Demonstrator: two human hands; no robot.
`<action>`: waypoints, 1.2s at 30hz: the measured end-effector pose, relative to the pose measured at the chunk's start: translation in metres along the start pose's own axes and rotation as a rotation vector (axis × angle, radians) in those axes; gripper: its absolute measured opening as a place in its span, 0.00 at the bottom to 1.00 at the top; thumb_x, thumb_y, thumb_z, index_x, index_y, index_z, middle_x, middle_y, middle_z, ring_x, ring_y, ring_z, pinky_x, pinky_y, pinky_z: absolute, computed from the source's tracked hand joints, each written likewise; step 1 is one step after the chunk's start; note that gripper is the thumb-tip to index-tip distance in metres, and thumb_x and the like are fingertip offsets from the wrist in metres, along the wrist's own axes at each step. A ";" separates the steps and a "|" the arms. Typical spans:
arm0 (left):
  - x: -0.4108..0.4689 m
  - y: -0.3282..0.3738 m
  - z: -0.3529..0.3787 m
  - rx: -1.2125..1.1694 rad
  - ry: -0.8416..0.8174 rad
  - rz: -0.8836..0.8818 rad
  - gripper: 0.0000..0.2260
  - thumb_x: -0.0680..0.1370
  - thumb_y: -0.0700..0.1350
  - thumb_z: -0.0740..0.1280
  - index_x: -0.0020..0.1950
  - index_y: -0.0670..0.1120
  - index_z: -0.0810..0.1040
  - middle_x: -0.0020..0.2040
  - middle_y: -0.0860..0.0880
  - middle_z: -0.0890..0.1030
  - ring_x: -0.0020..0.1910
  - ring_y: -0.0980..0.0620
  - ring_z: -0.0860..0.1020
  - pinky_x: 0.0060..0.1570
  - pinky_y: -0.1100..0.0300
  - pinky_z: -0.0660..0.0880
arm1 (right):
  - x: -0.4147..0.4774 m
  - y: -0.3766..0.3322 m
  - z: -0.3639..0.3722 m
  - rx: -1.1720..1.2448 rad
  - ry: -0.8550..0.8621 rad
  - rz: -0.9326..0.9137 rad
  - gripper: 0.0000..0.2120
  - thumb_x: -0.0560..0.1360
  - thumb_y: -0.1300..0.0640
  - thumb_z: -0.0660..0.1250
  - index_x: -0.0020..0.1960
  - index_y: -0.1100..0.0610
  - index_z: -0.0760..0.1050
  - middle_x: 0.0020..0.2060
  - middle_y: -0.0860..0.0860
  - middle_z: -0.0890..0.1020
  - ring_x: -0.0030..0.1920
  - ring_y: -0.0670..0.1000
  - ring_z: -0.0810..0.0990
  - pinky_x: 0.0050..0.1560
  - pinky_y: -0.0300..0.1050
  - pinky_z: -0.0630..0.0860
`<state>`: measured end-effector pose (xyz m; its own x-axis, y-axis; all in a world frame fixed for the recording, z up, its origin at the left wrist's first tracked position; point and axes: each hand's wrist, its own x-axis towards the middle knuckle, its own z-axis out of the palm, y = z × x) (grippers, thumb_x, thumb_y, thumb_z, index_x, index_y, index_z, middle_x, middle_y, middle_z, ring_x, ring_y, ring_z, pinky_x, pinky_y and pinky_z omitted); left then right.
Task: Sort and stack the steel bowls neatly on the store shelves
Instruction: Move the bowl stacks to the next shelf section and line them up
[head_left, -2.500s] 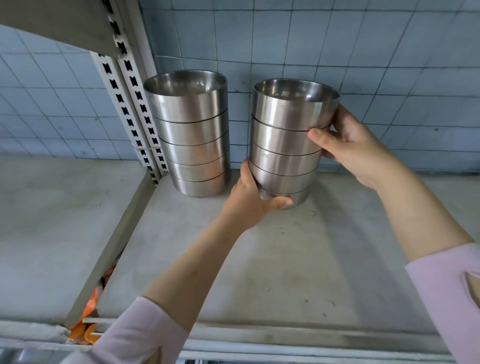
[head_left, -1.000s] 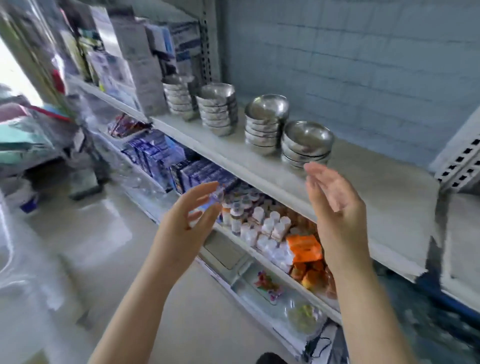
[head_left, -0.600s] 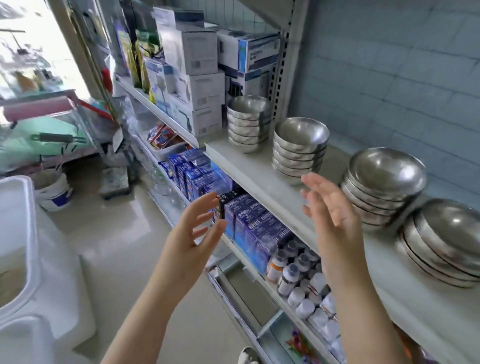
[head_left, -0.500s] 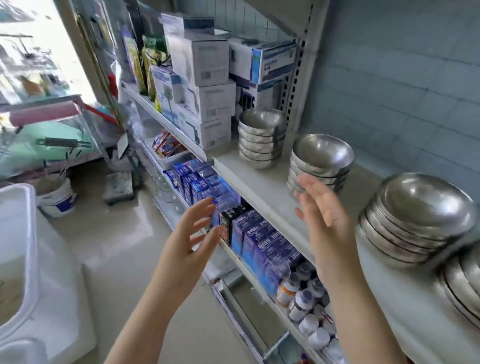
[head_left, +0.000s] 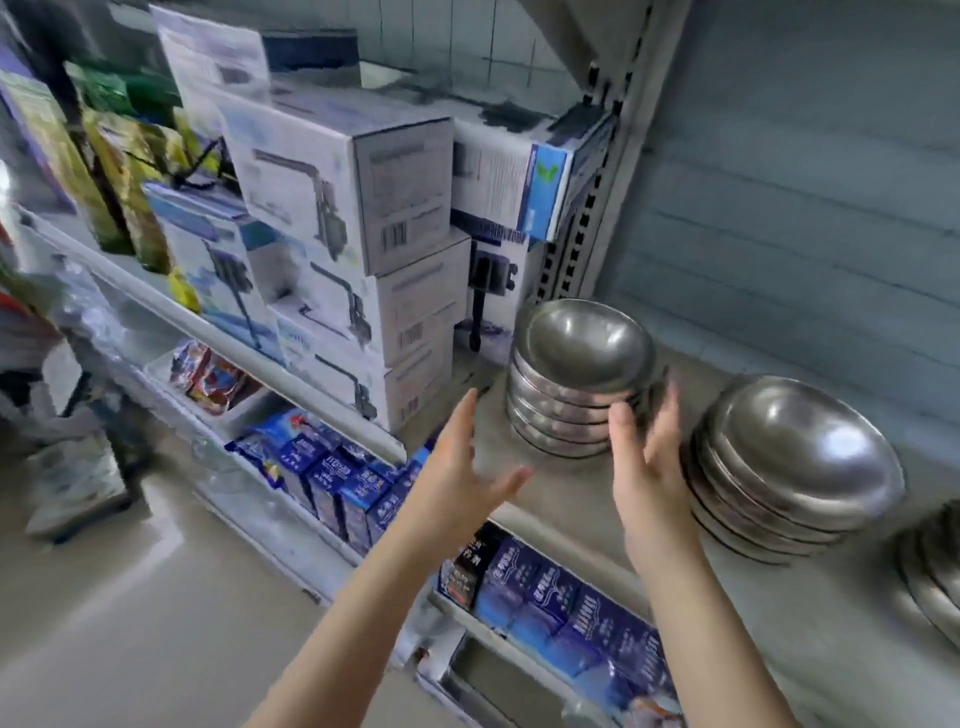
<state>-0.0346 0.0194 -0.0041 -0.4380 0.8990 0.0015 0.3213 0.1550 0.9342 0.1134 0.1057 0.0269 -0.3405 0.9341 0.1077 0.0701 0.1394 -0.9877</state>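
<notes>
A stack of several steel bowls (head_left: 576, 374) stands on the grey shelf (head_left: 561, 483) beside the upright post. To its right sits a second stack of wider steel bowls (head_left: 795, 467), and a third stack (head_left: 935, 566) is cut off by the right edge. My left hand (head_left: 457, 467) hovers over the shelf's front, fingers spread, just left of the first stack. My right hand (head_left: 644, 457) is raised between the two stacks, fingers straight, close to the first stack's right side; the image is blurred, so contact is unclear. Both hands hold nothing.
White product boxes (head_left: 363, 249) are piled left of the perforated post (head_left: 587, 208). Blue cartons (head_left: 550, 592) fill the shelf below. A blue tiled wall (head_left: 805, 208) backs the bowl shelf. Packets (head_left: 104, 171) hang at far left above the floor (head_left: 130, 597).
I let go of the tall bowl stack on the other shelf and turned left. Both empty hands have moved in towards the leftmost stack of bowls.
</notes>
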 end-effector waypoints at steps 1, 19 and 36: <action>0.014 -0.001 -0.004 0.011 -0.056 0.014 0.43 0.72 0.51 0.74 0.79 0.53 0.50 0.75 0.56 0.61 0.74 0.56 0.62 0.72 0.57 0.62 | 0.006 0.002 0.005 -0.006 0.037 0.023 0.40 0.72 0.30 0.59 0.79 0.37 0.47 0.74 0.29 0.54 0.68 0.23 0.57 0.77 0.43 0.53; 0.054 -0.005 -0.049 -0.203 -0.436 0.198 0.42 0.67 0.51 0.78 0.76 0.59 0.61 0.65 0.58 0.77 0.63 0.60 0.76 0.65 0.55 0.73 | -0.040 -0.027 0.033 0.009 0.138 0.039 0.38 0.66 0.27 0.68 0.73 0.27 0.58 0.71 0.33 0.71 0.72 0.39 0.69 0.73 0.60 0.65; -0.076 0.079 0.027 -0.286 -0.547 0.309 0.45 0.62 0.58 0.80 0.75 0.57 0.64 0.65 0.50 0.78 0.64 0.47 0.77 0.63 0.45 0.73 | -0.189 -0.076 -0.098 -0.086 0.323 -0.120 0.43 0.64 0.41 0.76 0.75 0.48 0.66 0.66 0.41 0.79 0.66 0.43 0.77 0.57 0.34 0.77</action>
<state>0.0464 -0.0261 0.0599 0.1484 0.9737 0.1728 0.0960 -0.1880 0.9775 0.2641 -0.0495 0.0925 -0.0376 0.9633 0.2659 0.1308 0.2685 -0.9543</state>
